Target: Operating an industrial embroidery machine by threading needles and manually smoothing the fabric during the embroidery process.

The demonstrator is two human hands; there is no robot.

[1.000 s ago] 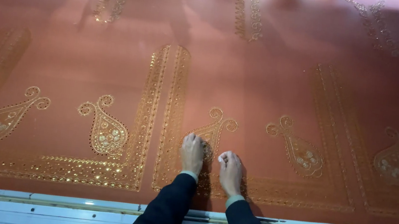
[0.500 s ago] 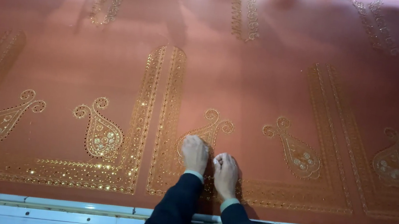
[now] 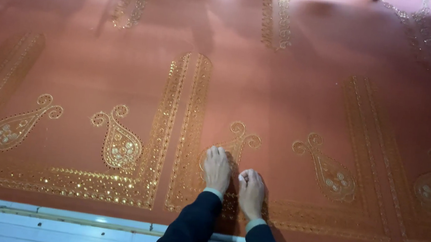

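Fabric (image 3: 292, 108) of a rust colour is stretched flat over a wide frame, and gold paisley motifs and borders are sewn on it. Both hands are laid on one motif (image 3: 235, 139) near the front edge, close beside a vertical border (image 3: 192, 134). The left hand (image 3: 217, 169) is pressed flat on the cloth with the fingers together, and nothing is held in it. The right hand (image 3: 251, 192) is curled, with the fingertips drawn together as for a pinch; whether a thread or a sequin is held there cannot be told. For good work, the cloth is best kept still under the flat hand while the fine picking is done gently, so that no stitch is pulled. The metal rail (image 3: 52, 221) lies just below the sleeves.
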